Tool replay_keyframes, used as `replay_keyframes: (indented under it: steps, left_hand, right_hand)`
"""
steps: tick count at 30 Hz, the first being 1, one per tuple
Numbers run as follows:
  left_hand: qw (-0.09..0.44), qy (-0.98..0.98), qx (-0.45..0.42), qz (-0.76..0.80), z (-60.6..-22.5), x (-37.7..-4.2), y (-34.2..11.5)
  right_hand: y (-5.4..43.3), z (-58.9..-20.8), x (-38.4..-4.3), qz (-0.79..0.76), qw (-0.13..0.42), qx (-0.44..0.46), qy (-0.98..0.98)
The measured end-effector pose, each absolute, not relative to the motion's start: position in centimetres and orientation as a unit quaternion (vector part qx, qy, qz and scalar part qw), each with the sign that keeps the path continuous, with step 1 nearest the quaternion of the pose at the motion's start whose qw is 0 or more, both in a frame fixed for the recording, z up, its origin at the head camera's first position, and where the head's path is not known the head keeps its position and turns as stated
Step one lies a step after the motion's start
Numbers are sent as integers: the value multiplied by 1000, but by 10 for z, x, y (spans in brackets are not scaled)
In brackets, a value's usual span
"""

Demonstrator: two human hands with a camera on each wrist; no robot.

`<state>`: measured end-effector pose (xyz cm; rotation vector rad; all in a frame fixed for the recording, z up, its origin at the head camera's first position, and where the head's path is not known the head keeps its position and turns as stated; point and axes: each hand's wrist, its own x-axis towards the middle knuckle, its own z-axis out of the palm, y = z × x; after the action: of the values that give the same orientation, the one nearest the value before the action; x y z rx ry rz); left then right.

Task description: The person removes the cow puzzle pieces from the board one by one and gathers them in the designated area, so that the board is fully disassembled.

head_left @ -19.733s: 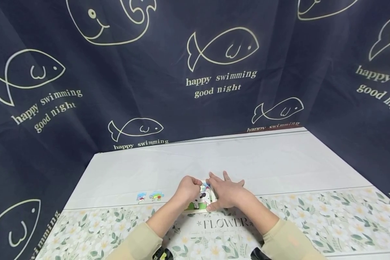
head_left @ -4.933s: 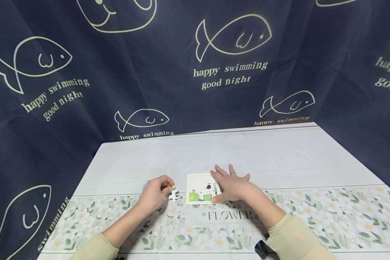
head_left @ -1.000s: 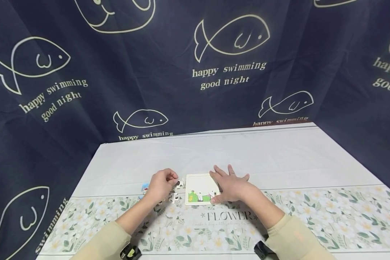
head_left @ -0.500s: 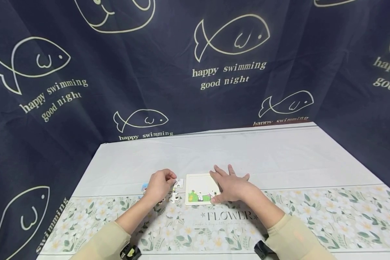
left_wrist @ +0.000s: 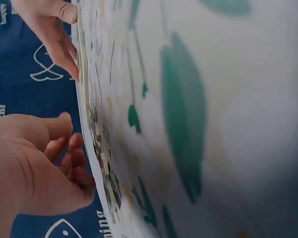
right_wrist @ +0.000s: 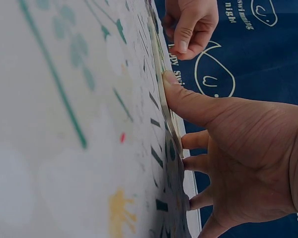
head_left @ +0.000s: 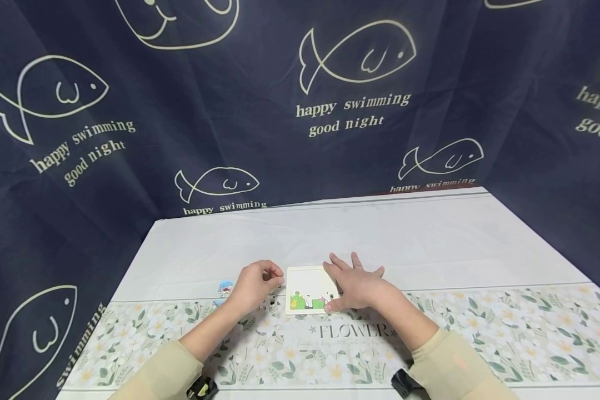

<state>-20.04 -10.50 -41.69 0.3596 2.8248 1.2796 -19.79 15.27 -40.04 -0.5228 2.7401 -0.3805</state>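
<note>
In the head view a small pale puzzle board (head_left: 310, 280) lies on the table, with pieces showing a green strip and white animal parts along its lower edge. My right hand (head_left: 355, 286) rests spread on the board's right side, thumb at the lower edge. Just left of the board is my left hand (head_left: 257, 283), its fingers loosely curled and no piece visible between them. Blue-printed puzzle pieces (head_left: 225, 287) lie left of that hand. More loose pieces (head_left: 270, 301) show partly from under it. In the left wrist view several pieces (left_wrist: 105, 163) appear edge-on.
White tabletop (head_left: 320, 233) stretches behind the board. A floral band of tablecloth (head_left: 340, 361) with printed lettering runs along the front. Dark blue curtains (head_left: 260, 122) with fish prints hang behind and at both sides.
The cow's head and upper pieces seen in the board earlier have come out, leaving the bottom row. My left hand has just shifted right, covering the piece it handled. My right hand stays put.
</note>
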Motion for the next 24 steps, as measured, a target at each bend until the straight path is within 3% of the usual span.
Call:
replay_keyframes:
  steps: [8,13,24]
  left_hand:
    - [77,900,195,382,-413,-194,-96]
    - [80,911,240,326,-411,-192,-91]
    - [80,918,232,311,-412,-191,-87]
  right_hand:
    - [153,-400,-199,-133,165,-181,960]
    - [152,-399,-199,-131,166,-179,961]
    - [152,-398,-198,-136,168,-178,960]
